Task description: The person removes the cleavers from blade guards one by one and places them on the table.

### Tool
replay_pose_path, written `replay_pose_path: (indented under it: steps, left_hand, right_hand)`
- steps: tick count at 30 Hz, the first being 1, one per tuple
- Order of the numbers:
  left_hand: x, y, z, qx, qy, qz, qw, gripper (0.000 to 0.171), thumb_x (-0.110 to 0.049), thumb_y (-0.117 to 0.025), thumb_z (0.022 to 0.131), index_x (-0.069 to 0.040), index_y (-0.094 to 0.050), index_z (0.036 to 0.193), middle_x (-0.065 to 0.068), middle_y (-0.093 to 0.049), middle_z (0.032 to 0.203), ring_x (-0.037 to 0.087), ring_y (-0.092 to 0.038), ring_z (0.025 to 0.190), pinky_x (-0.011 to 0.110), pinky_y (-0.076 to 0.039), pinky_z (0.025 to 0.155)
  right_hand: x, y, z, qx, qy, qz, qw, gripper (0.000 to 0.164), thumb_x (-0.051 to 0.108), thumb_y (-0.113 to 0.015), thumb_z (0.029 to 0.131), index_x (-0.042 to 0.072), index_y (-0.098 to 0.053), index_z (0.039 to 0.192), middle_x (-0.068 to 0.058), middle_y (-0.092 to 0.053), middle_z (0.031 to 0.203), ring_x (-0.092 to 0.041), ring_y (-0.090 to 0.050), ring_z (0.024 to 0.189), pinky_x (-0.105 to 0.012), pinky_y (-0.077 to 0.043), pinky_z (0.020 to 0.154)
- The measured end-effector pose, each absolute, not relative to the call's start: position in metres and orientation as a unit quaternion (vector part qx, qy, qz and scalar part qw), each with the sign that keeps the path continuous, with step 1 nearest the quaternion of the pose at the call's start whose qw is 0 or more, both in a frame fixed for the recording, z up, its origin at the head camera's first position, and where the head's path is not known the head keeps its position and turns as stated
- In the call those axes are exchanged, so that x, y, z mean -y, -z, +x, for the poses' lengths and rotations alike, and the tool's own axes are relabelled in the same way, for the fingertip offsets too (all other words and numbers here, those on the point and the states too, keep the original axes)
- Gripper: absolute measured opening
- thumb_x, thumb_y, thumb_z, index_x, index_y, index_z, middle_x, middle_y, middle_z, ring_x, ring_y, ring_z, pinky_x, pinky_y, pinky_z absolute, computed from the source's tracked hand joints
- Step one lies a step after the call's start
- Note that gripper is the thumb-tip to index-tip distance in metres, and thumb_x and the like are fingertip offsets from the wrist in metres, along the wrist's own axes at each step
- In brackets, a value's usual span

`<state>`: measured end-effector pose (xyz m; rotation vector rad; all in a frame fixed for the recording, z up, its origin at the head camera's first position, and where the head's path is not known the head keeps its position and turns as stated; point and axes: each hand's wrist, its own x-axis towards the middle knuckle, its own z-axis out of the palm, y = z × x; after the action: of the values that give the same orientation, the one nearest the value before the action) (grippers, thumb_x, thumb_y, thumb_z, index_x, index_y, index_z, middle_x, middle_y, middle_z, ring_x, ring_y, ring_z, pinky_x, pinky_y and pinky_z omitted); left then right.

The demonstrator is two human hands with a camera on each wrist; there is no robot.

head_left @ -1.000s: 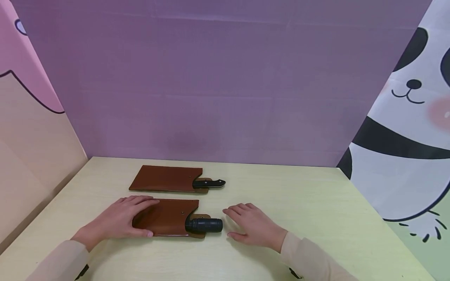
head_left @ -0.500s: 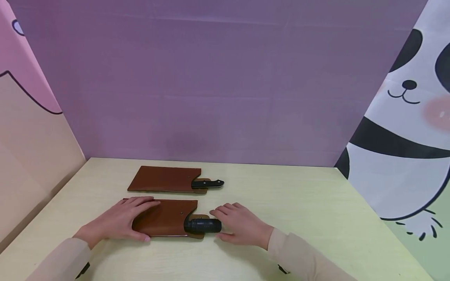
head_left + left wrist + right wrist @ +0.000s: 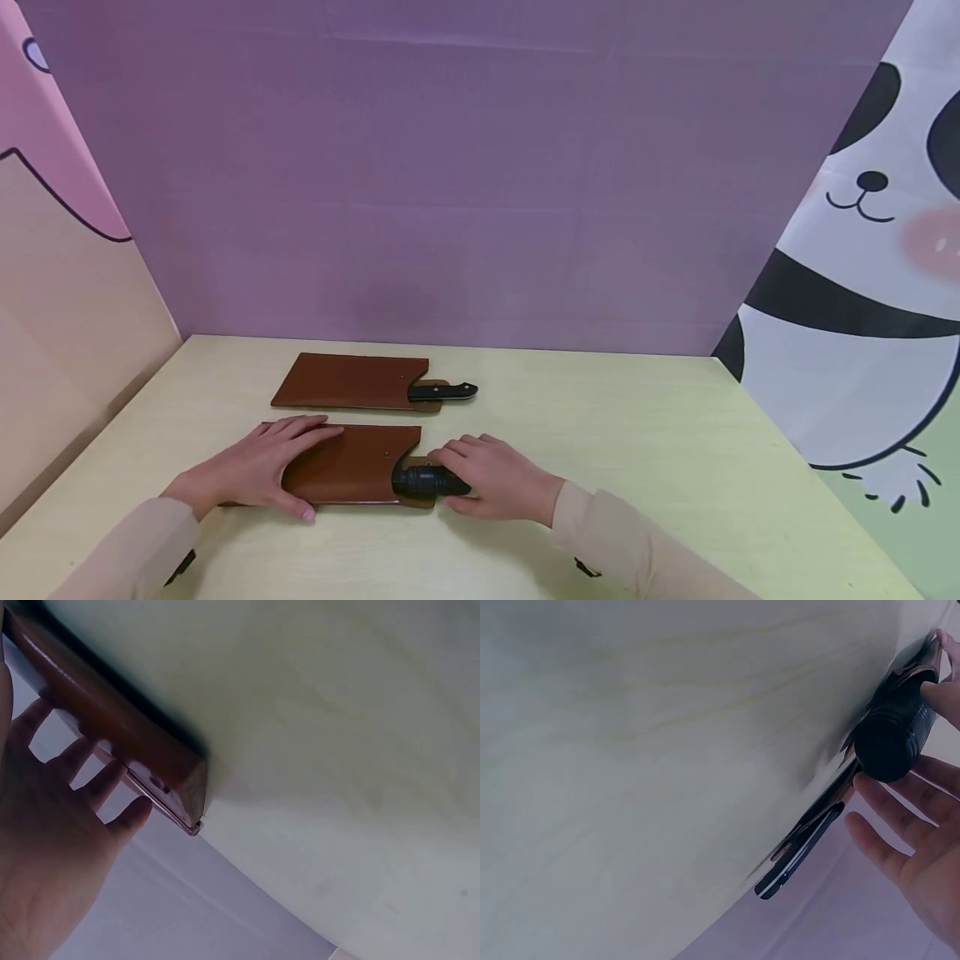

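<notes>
Two brown leather sheaths lie on the table one behind the other. My left hand (image 3: 251, 467) spans the left part of the near sheath (image 3: 356, 467), its fingers toward the far edge and its thumb along the near edge. From that sheath's right end sticks a thick, ribbed black cylinder (image 3: 422, 481). My right hand (image 3: 498, 477) grips its outer end, thumb on one side and fingers on the other; in the right wrist view the black cylinder (image 3: 889, 742) lies between them. The far sheath (image 3: 352, 382) holds a knife (image 3: 450, 392), its black riveted handle pointing right.
A pale wooden table (image 3: 637, 433) bears everything, with a purple backdrop (image 3: 480, 167) rising at its far edge. A printed panda panel (image 3: 862, 275) stands at the right and a pink and beige one (image 3: 67, 250) at the left.
My right hand has moved left, from beside the black cylinder to around its outer end. My left hand stays on the near sheath, its thumb slightly shifted. The sheaths have stayed in place.
</notes>
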<state>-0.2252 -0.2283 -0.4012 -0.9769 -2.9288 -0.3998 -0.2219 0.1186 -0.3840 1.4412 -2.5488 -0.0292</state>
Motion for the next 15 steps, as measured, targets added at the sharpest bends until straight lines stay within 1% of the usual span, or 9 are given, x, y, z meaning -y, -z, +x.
replay_pose_path:
  steps: [9, 15]
  left_hand:
    - [0.228, 0.400, -0.228, 0.940, 0.136, -0.313, -0.007, 0.105, -0.077, -0.063, 0.056, -0.024, -0.031, 0.142, 0.014, -0.032, 0.144, 0.039, -0.031, 0.130, 0.063, -0.025, 0.097]
    - [0.229, 0.403, -0.231, 0.939, 0.133, -0.318, -0.003, 0.107, -0.078, -0.062, 0.055, -0.025, -0.031, 0.143, 0.012, -0.034, 0.142, 0.037, -0.032, 0.129, 0.062, -0.026, 0.097]
  right_hand:
    - [-0.111, 0.386, -0.223, 0.859, -0.024, 0.500, 0.103, 0.043, 0.039, -0.058, 0.086, 0.015, -0.050, 0.122, 0.003, -0.061, 0.107, -0.009, -0.057, 0.092, -0.027, -0.048, 0.083]
    - [-0.106, 0.387, -0.224, 0.867, -0.038, 0.492, 0.066, 0.041, 0.037, -0.058, 0.087, 0.015, -0.051, 0.122, 0.002, -0.060, 0.108, -0.008, -0.056, 0.091, -0.024, -0.047, 0.081]
